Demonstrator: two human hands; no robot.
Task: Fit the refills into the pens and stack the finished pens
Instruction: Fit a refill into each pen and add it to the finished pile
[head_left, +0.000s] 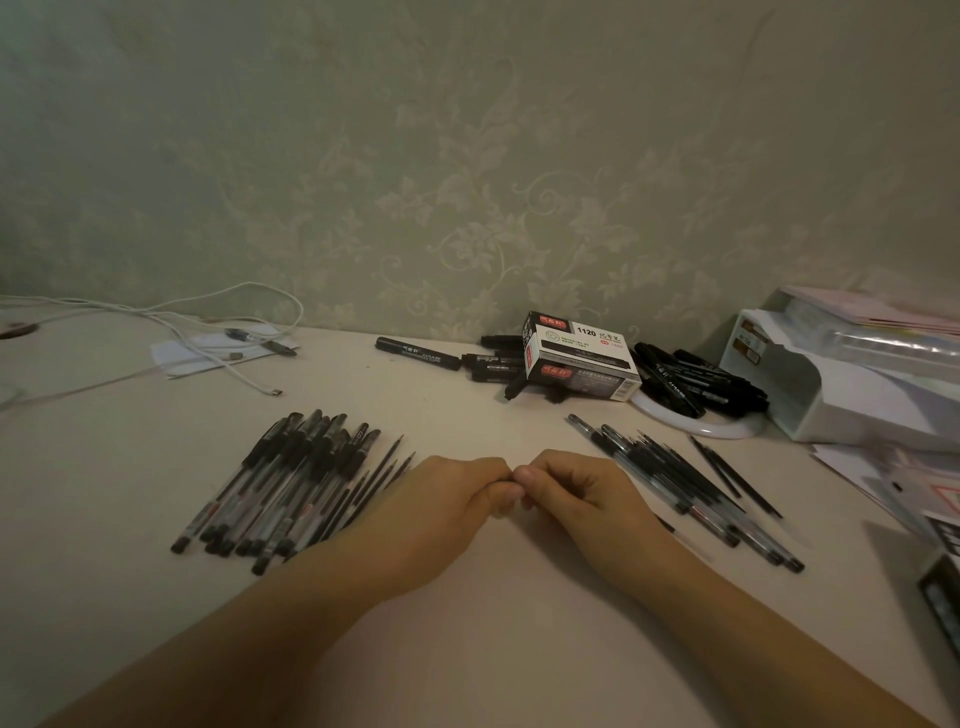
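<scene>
My left hand (447, 499) and my right hand (576, 493) meet fingertip to fingertip at the table's middle, both with fingers curled shut. A clear pen barrel (683, 538) pokes out behind my right wrist, so the two hands seem to grip one pen between them; its front end is hidden by the fingers. A pile of capped pens (280, 488) lies to the left, with several thin black refills (387, 470) at its right edge, touching my left hand. To the right lies a second pile of clear pens (691, 488) and loose refills (727, 475).
Black markers (691, 382) and a marker box (582, 358) lie at the back by the wall. A white cable (228, 353) and paper are at the back left. A white tray (841, 384), papers (893, 478) and a dark box (943, 597) crowd the right edge.
</scene>
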